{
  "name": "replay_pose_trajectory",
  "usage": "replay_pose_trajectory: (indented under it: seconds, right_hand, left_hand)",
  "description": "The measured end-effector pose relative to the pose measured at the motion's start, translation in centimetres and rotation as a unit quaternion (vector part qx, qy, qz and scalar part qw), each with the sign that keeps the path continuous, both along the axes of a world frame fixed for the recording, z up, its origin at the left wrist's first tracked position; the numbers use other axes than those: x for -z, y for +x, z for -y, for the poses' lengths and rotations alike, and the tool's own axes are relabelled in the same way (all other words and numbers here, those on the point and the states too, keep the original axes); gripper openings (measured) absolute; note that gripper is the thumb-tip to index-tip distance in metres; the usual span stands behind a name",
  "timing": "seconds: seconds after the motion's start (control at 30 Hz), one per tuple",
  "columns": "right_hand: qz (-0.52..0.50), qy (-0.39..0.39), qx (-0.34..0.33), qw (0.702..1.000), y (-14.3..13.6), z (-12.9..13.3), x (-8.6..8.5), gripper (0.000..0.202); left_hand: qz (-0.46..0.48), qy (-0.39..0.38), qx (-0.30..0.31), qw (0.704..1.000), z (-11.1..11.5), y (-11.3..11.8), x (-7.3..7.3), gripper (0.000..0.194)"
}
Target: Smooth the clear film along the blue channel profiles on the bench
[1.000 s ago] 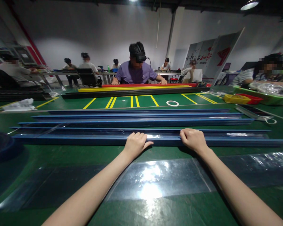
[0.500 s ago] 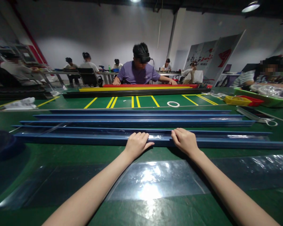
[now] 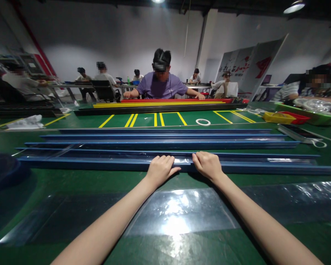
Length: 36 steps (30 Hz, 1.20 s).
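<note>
A long blue channel point(image 3: 99, 164) lies crosswise on the green table, with clear film point(image 3: 281, 160) along its inside. My left hand point(image 3: 160, 171) is closed over its near edge around the middle, thumb pointing right along the near wall. Just to the right, my right hand point(image 3: 208, 164) has its fingers curled over the same edge. A small gap separates the two hands. Nearer to me, under my forearms, a wide strip of clear film point(image 3: 204, 209) lies flat on the table.
More blue channels point(image 3: 237, 144) lie beyond. A phone-like device point(image 3: 299, 133) is at the right, near a yellow tray point(image 3: 280, 117) and a green basin point(image 3: 317, 118). A white ring point(image 3: 203, 122) sits farther back. Across the table a person point(image 3: 161, 82) leans over yellow, red and black strips.
My right hand has slid left along the channel edge, closer to my left hand, which has stayed in place. The person opposite has turned their head and moved a hand.
</note>
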State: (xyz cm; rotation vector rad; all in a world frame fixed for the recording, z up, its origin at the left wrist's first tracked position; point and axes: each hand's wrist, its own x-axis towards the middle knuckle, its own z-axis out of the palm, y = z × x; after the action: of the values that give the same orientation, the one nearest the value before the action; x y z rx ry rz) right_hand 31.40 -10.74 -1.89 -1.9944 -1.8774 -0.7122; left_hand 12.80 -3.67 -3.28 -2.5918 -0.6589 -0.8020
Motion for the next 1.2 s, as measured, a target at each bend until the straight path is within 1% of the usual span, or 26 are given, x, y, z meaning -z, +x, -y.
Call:
replay_pose_trajectory:
  seconds: [0.17, 0.33, 0.5, 0.73, 1.0, 1.2]
  right_hand:
    - [0.001, 0.003, 0.004, 1.0, 0.1, -0.2, 0.0, 0.049]
    - [0.007, 0.02, 0.023, 1.0, 1.1, 0.0, 0.1, 0.051]
    - [0.015, 0.035, 0.06, 0.997, 3.2, 0.7, 0.3, 0.052]
    - [0.015, 0.043, 0.13, 0.99, 5.7, 1.6, 0.5, 0.05]
    - [0.002, 0.023, 0.145, 0.989, 5.8, 1.8, 0.2, 0.05]
    - [-0.005, 0.001, 0.156, 0.988, 5.7, 1.9, 0.1, 0.05]
  left_hand:
    - [-0.005, -0.007, 0.006, 1.0, 0.0, 0.0, 0.0, 0.033]
    - [-0.004, 0.008, 0.041, 0.999, 0.0, -0.1, -0.1, 0.033]
    - [0.022, 0.019, 0.036, 0.999, 0.0, -0.2, 0.0, 0.033]
    - [0.023, 0.019, 0.021, 0.999, -0.1, -0.1, 0.1, 0.033]
    - [0.015, 0.017, 0.016, 1.0, -0.1, 0.0, 0.2, 0.03]
    - [0.016, 0.024, 0.009, 1.0, -0.3, 0.0, 0.3, 0.035]
